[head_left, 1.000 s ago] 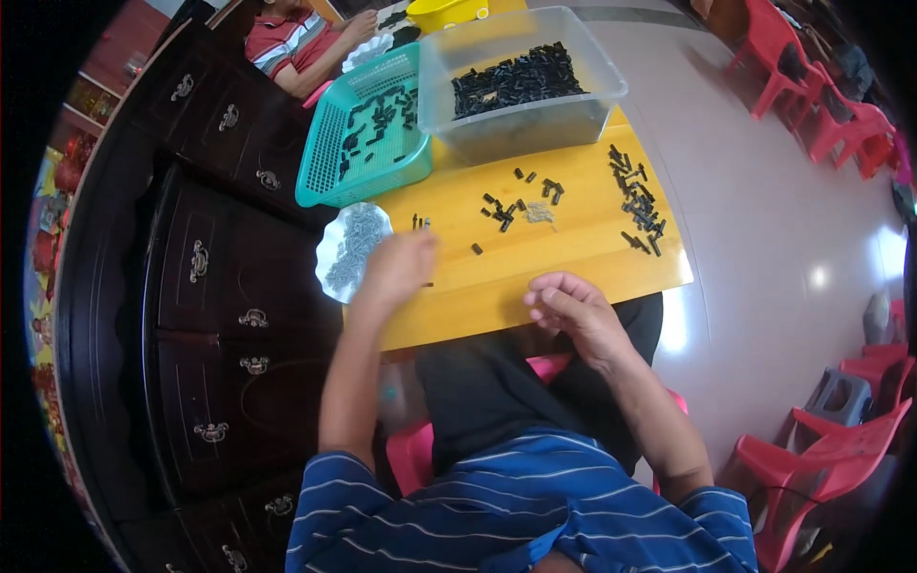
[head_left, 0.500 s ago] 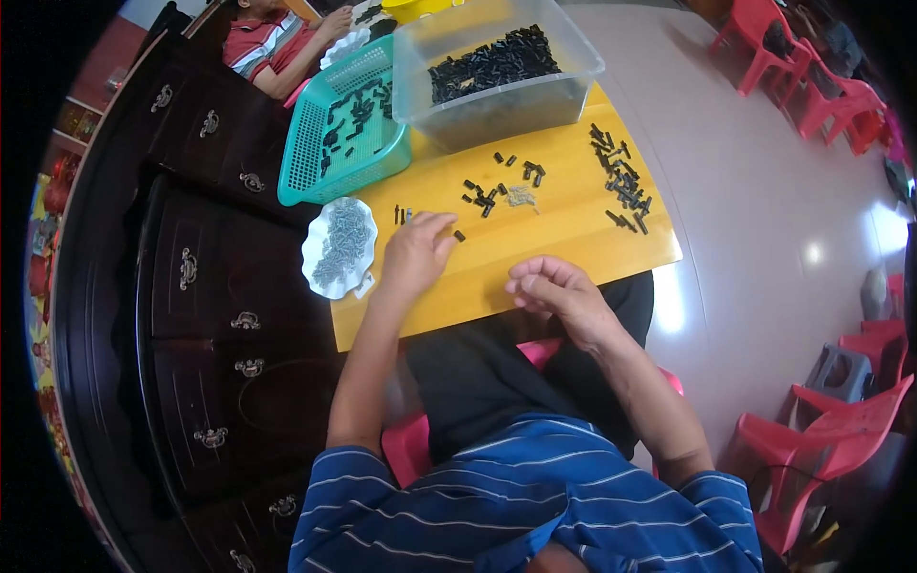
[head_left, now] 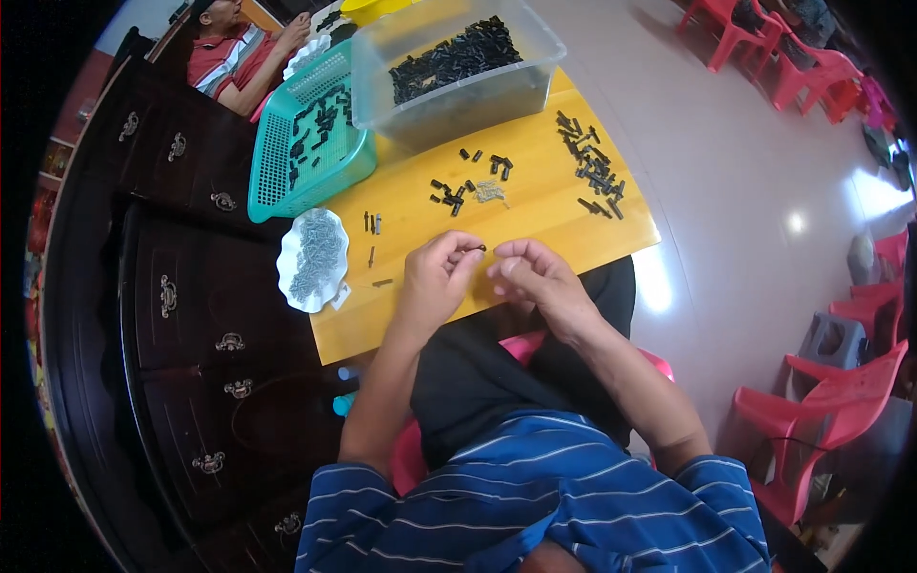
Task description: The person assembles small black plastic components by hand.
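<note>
My left hand (head_left: 435, 280) pinches a small black cylindrical piece (head_left: 481, 248) between thumb and fingertips, over the near part of the yellow table (head_left: 535, 232). Close beside it on the right, my right hand (head_left: 546, 286) has its thumb and fingers drawn together; whatever is in them is hidden. Beyond the hands lie several loose black pieces (head_left: 453, 197) and a little heap of small pale metal parts (head_left: 490, 192). Toward the right edge is a pile of longer black pieces (head_left: 594, 172). A few thin dark pins (head_left: 372, 255) lie left of my left hand.
A scalloped white dish (head_left: 287, 277) of small metal screws or pins stands at the table's left edge. Behind it are a teal basket (head_left: 363, 162) and a clear bin (head_left: 430, 119) of black pieces. Dark drawers (head_left: 181, 296) line the left. Another person (head_left: 229, 62) sits beyond.
My left hand has come down and right, picking up a black piece from the table. My right hand has shifted slightly left, so the hands are close together. The view has shifted a little.
</note>
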`<action>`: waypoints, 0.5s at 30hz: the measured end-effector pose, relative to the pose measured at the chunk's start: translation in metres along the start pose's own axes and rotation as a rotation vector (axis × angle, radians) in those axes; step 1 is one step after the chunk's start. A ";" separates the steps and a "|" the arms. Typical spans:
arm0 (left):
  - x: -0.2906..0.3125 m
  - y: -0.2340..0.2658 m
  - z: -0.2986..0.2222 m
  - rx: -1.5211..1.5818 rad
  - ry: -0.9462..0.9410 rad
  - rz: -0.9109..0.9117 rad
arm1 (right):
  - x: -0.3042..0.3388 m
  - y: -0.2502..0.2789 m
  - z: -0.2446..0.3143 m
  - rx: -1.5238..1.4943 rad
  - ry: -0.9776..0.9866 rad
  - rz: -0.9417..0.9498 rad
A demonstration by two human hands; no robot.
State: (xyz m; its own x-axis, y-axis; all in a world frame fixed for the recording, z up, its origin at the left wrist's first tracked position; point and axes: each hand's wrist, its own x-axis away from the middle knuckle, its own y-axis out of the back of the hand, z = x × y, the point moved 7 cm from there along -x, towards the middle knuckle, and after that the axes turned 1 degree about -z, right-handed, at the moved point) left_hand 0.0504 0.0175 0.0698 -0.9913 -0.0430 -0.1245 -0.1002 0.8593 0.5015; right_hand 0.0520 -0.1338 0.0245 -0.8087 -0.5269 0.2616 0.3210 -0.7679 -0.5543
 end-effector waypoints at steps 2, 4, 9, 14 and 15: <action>0.001 -0.004 -0.026 0.044 -0.077 -0.016 | -0.003 0.003 -0.001 -0.031 0.038 -0.020; 0.002 -0.013 -0.034 0.002 -0.174 -0.015 | -0.005 0.007 0.000 -0.062 0.078 -0.038; -0.003 -0.024 -0.030 0.215 -0.069 -0.019 | -0.008 0.023 0.010 0.026 0.170 -0.113; -0.034 -0.025 -0.009 -0.033 -0.173 -0.065 | -0.007 0.021 0.011 -0.093 0.145 -0.159; -0.037 -0.027 -0.008 -0.190 -0.256 -0.090 | -0.007 0.019 0.011 -0.093 0.145 -0.145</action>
State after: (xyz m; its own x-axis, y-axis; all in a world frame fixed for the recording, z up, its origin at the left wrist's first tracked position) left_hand 0.0893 -0.0082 0.0673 -0.9265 0.0354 -0.3746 -0.2247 0.7466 0.6262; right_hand 0.0689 -0.1489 0.0207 -0.9076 -0.3505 0.2312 0.1550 -0.7913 -0.5915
